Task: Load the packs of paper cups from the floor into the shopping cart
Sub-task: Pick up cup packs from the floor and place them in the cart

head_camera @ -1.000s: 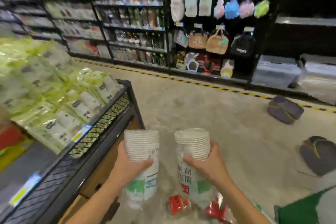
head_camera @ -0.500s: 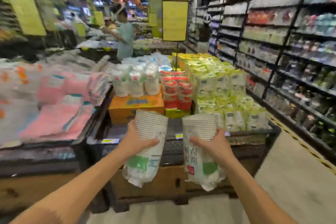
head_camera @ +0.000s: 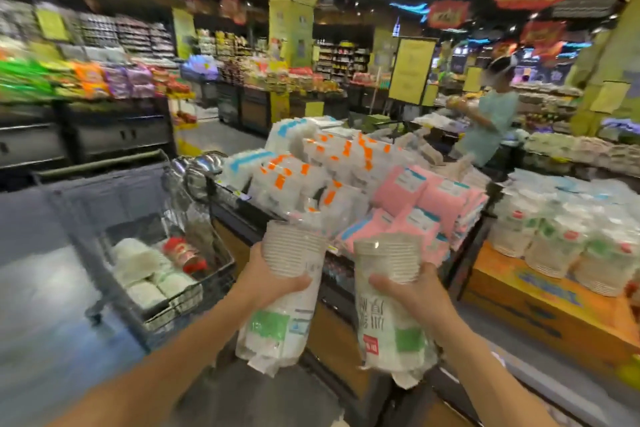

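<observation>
Packs of cups: one in left hand [head_camera: 273, 279], one in right hand [head_camera: 412, 291], fingers wrapped round each. Shopping cart [head_camera: 194, 302] front-left, part-filled. Advice: swing left, lower packs into basket, don't drop.

The shopping cart [head_camera: 166, 253] stands open at the top to the left of both hands, and nothing hangs over its basket. Packs of cups [head_camera: 145, 274] and a red-labelled pack [head_camera: 185, 253] already lie on the basket floor, with free room above them. The cart's handle bar [head_camera: 100, 163] runs across its far side. Just right of the cart, a display table [head_camera: 242, 211] piled with wrapped goods [head_camera: 311, 166] rises beside the hands (its dark edge is close to the cart's right wall). The left hand [head_camera: 273, 282] and right hand [head_camera: 412, 295] each grip a pack in front of that table. Bare floor [head_camera: 41, 288] lies left of the cart.
</observation>
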### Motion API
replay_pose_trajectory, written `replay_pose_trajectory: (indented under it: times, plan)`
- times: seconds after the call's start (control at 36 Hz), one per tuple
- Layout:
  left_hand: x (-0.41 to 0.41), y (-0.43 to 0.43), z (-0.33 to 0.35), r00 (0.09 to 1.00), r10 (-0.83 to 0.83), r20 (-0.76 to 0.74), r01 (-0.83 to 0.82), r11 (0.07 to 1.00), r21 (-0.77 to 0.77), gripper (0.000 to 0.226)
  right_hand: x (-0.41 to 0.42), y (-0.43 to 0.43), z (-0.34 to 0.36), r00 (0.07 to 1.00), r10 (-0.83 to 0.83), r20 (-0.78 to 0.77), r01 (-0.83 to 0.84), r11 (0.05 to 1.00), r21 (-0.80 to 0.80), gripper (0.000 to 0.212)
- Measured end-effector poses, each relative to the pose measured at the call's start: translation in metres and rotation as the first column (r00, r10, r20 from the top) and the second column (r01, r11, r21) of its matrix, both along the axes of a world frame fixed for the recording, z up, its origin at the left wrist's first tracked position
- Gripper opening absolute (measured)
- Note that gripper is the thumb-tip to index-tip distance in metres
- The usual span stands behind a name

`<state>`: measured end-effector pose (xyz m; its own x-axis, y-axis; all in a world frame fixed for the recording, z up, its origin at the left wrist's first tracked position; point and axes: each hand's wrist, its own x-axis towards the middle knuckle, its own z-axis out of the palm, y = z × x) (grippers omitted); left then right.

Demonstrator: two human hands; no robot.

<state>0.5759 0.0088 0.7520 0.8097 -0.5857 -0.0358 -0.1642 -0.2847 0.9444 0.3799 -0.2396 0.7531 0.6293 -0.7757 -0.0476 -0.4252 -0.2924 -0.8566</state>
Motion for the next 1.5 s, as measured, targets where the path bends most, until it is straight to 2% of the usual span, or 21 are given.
replay_pose_trajectory:
  times: [0.08,0.17,0.25,0.28,0.36,0.47,0.61,0.86,0.94,1.03,1.25,1.42,1.5]
  plan:
    - [0.039,0.039,0.002,0.991,0.131,-0.014,-0.131,0.991,0.006,0.128,0.066,0.04,0.009,0.997,0.079,-0.015,-0.079,0.996,-0.036,0.095]
    - [0.082,0.07,-0.008,0.979,0.204,-0.009,-0.203,0.979,0.022,0.137,0.124,0.065,0.011,0.986,0.165,0.005,-0.165,0.986,-0.034,0.089]
    - [0.118,0.09,-0.016,0.966,0.258,-0.01,-0.258,0.966,0.015,0.133,0.178,0.082,0.008,0.966,0.26,0.011,-0.258,0.964,-0.062,0.062]
    - [0.13,0.094,-0.021,0.962,0.272,-0.002,-0.272,0.962,0.013,0.131,0.196,0.086,0.007,0.96,0.279,0.003,-0.279,0.959,-0.054,0.065]
    - [0.164,0.103,-0.036,0.946,0.322,-0.023,-0.322,0.946,0.033,0.134,0.251,0.091,-0.002,0.938,0.345,-0.036,-0.347,0.937,-0.052,0.1]
    - [0.21,0.106,-0.055,0.911,0.412,-0.031,-0.409,0.909,0.077,0.127,0.326,0.089,-0.014,0.899,0.435,-0.056,-0.437,0.899,-0.024,0.121]
    - [0.27,0.102,-0.068,0.856,0.517,-0.028,-0.513,0.855,0.081,0.123,0.419,0.082,-0.029,0.837,0.545,-0.034,-0.543,0.838,0.053,0.12]
    - [0.358,0.122,-0.084,0.71,0.686,-0.157,-0.68,0.726,0.1,0.115,0.567,0.103,-0.054,0.7,0.692,-0.179,-0.683,0.721,0.118,0.124]
    - [0.386,0.136,-0.089,0.674,0.719,-0.171,-0.71,0.694,0.123,0.128,0.607,0.12,-0.061,0.668,0.711,-0.221,-0.702,0.7,0.131,0.122]
    - [0.421,0.147,-0.098,0.66,0.726,-0.194,-0.718,0.685,0.12,0.136,0.648,0.135,-0.07,0.661,0.706,-0.254,-0.702,0.702,0.122,0.118]
    - [0.514,0.171,-0.149,0.643,0.713,-0.281,-0.72,0.687,0.097,0.121,0.732,0.173,-0.1,0.678,0.659,-0.325,-0.664,0.739,0.112,0.113]
    - [0.56,0.173,-0.188,0.548,0.757,-0.355,-0.755,0.631,0.178,0.129,0.779,0.19,-0.139,0.687,0.606,-0.401,-0.612,0.78,0.131,0.124]
    - [0.579,0.167,-0.211,0.515,0.777,-0.361,-0.758,0.61,0.231,0.128,0.804,0.196,-0.167,0.658,0.596,-0.461,-0.6,0.785,0.157,0.127]
